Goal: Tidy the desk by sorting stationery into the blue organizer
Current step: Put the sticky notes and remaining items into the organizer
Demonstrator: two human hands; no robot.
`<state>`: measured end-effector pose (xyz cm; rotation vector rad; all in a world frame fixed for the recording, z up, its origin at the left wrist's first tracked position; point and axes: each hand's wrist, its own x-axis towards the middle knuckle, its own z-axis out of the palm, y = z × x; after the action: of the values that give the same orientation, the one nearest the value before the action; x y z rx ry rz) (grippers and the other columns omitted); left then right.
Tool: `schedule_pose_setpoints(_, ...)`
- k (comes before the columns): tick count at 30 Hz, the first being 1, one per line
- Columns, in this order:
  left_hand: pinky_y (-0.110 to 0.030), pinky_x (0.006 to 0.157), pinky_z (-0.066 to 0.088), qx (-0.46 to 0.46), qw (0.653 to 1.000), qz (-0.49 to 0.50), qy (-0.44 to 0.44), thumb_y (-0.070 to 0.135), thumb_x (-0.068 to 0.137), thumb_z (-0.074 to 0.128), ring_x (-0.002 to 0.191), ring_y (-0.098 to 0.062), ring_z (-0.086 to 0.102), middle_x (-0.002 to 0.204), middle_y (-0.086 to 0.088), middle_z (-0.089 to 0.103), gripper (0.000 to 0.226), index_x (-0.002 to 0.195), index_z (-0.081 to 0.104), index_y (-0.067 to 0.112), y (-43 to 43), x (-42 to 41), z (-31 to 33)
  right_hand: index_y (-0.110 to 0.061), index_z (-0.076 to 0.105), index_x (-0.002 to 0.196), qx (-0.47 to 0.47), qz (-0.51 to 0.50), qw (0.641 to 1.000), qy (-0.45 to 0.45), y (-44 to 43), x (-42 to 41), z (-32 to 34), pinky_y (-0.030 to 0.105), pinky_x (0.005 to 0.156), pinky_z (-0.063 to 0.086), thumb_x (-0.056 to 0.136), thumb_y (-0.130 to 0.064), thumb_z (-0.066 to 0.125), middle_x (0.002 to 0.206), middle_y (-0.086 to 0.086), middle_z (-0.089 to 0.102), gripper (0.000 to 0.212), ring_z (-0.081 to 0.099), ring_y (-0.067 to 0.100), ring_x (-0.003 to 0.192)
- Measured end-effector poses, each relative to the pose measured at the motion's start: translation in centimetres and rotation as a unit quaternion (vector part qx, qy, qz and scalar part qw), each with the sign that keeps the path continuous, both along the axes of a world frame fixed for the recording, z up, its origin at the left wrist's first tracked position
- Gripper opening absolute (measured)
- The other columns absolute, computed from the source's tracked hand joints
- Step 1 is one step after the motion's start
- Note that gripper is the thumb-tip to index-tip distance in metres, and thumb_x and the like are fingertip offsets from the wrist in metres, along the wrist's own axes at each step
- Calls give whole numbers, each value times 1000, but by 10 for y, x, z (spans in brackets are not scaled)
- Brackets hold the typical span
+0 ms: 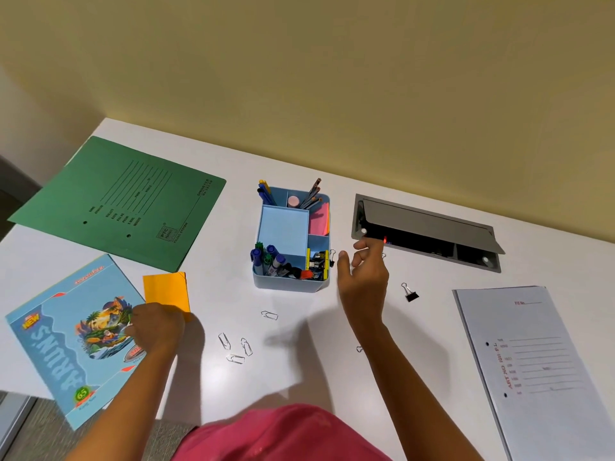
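The blue organizer point(289, 283) stands mid-desk, holding pens, pencils, markers, pink sticky notes and binder clips. My right hand point(363, 281) hovers just right of it with its fingers spread and nothing in it. Its thumb is near a small binder clip point(332, 253) that lies against the organizer's right wall. My left hand point(157, 327) is curled over the lower edge of an orange sticky pad point(166, 289) and the notebook. A small silvery glint shows at its fingertips, but I cannot tell whether it is gripped. Several paper clips point(234, 347) lie loose in front of me, and a black binder clip point(411, 294) lies to the right.
A green file folder point(123, 201) lies at the back left. A blue illustrated notebook point(66, 344) overhangs the desk's front left edge. A grey file point(539, 367) lies at the right. An open cable hatch point(429, 232) sits behind my right hand. A wall bounds the desk's far side.
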<state>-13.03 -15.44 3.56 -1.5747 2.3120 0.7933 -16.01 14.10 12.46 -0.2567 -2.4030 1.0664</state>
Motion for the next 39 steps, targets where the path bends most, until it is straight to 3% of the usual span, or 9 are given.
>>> schedule_pose_setpoints(4,-56,96,41,27,998,-3,48,-1,85,56,112,-53,48,121,-35,52,37,117,46,-15,11,2,15,-10,47,98,-32,18,999,14,-9,11,15,14,51,31,88,-16,60,61,-2,43,17,41,12,53)
schedule_pose_setpoints(8,-53,81,41,30,980,-91,177,-5,90,45,100,-52,52,106,-36,54,16,104,47,-13,33,6,43,-10,43,93,-127,60,990,11,-30,21,41,24,51,33,89,-8,60,59,-6,34,19,36,12,53)
schedule_pose_setpoints(12,-36,64,28,17,923,-189,334,-4,94,37,83,-35,47,89,-22,51,11,89,40,5,63,9,80,-14,47,101,-158,146,976,-25,-52,26,60,26,56,40,89,-12,62,72,2,47,19,44,13,57)
schedule_pose_setpoints(16,-27,62,18,13,858,-288,426,-8,93,36,81,-23,36,85,-6,41,23,86,36,14,92,13,114,-20,54,115,-117,223,966,-59,-66,26,69,8,65,38,88,-20,66,103,-4,55,30,50,6,78)
schedule_pose_setpoints(20,-23,63,20,28,824,-350,444,-7,91,35,81,-15,31,89,-1,45,28,88,36,20,105,13,125,-11,63,101,-77,226,970,-35,-61,23,71,3,68,36,86,-13,68,99,0,56,16,50,-1,80)
schedule_pose_setpoints(24,-20,68,25,48,795,-405,450,14,95,30,87,-11,34,96,5,47,16,96,43,24,106,12,124,-14,62,87,-22,225,974,-32,-40,17,68,15,68,38,85,-10,67,87,-4,59,6,51,10,82)
schedule_pose_setpoints(27,-19,73,28,57,806,-399,433,15,97,44,94,-9,37,104,11,46,13,108,46,21,110,8,118,-10,61,81,-51,208,976,-47,-26,15,67,13,63,37,82,-1,65,78,-2,58,10,51,8,73)
schedule_pose_setpoints(34,-24,96,32,75,835,-416,353,26,96,48,120,-14,38,135,3,45,42,136,38,18,107,-8,91,-7,54,93,-111,-72,991,23,9,-25,50,8,55,35,94,-16,56,69,-6,51,9,47,3,60)
schedule_pose_setpoints(39,-32,106,31,64,832,-440,332,31,96,48,133,-17,32,149,3,35,45,139,38,21,108,-15,79,-4,54,92,-64,-68,995,-28,15,-65,32,4,54,34,94,-11,56,74,3,53,7,49,13,64)
